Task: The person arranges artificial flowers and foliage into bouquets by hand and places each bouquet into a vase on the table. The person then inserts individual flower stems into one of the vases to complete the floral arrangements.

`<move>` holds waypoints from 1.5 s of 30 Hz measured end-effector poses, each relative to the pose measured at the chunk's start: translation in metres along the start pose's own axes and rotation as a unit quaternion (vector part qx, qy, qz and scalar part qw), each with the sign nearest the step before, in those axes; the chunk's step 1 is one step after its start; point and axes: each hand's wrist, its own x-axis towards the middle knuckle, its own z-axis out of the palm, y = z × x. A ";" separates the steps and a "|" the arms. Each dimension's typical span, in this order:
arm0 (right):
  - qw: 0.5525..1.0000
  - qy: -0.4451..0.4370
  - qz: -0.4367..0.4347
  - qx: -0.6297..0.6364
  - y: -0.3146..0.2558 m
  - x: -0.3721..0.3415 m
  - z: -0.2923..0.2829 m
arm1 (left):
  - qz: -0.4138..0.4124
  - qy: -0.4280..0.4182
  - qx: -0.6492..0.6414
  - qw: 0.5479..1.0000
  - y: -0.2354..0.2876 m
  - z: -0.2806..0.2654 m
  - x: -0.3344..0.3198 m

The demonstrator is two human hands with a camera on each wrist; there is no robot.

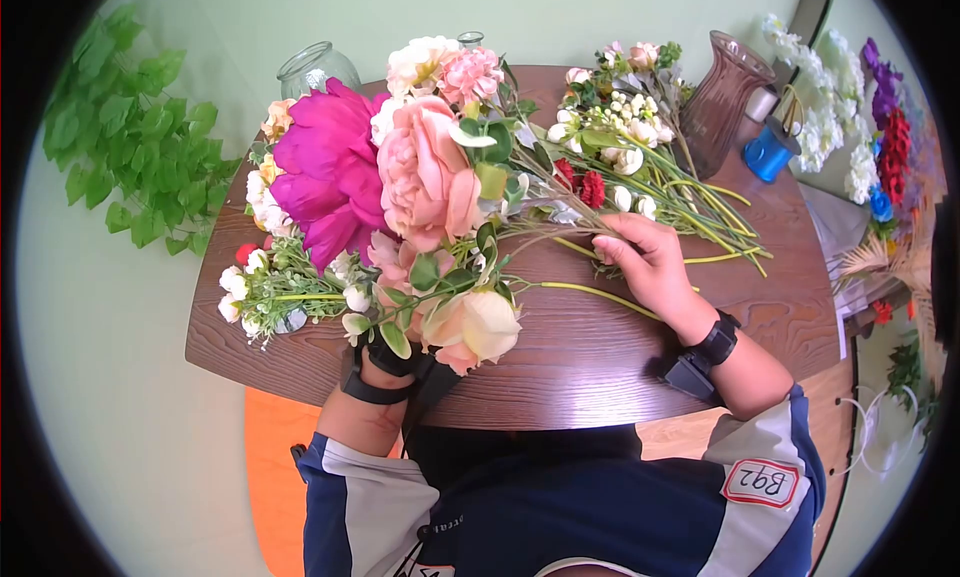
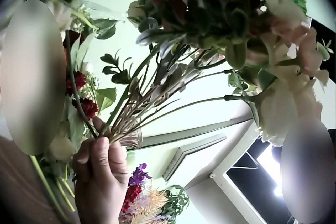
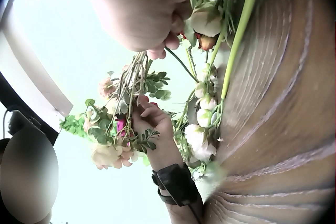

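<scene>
A bouquet with a large magenta flower (image 1: 330,172), a pink rose (image 1: 425,177) and a cream rose (image 1: 472,325) lies tilted above the table, blooms toward the left. At its stem ends, my right hand (image 1: 650,267) pinches the thin stems between thumb and fingers; the left wrist view also shows this right hand (image 2: 102,174) around them. The blooms hide my left hand in the head view. From the right wrist, my left hand (image 3: 155,124) appears behind the bouquet, fingers curled at its stems (image 3: 131,79).
White and red flowers with long green stems (image 1: 700,212) lie on the table (image 1: 590,362) at right, by a purple glass vase (image 1: 722,97) and a blue spool (image 1: 770,152). A clear jar (image 1: 318,69) stands behind the bouquet. Small white flowers (image 1: 235,282) lie at left.
</scene>
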 end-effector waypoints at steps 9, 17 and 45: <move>0.996 0.009 -0.071 -0.045 0.002 0.001 -0.003 | 0.100 0.005 0.125 0.987 -0.010 0.016 0.005; 0.997 0.007 0.046 0.068 0.005 -0.002 0.000 | 0.187 0.006 0.233 0.954 -0.005 0.017 -0.014; 0.915 -0.026 0.144 0.376 0.018 0.004 -0.006 | 0.313 -0.155 0.149 0.925 -0.005 0.126 0.028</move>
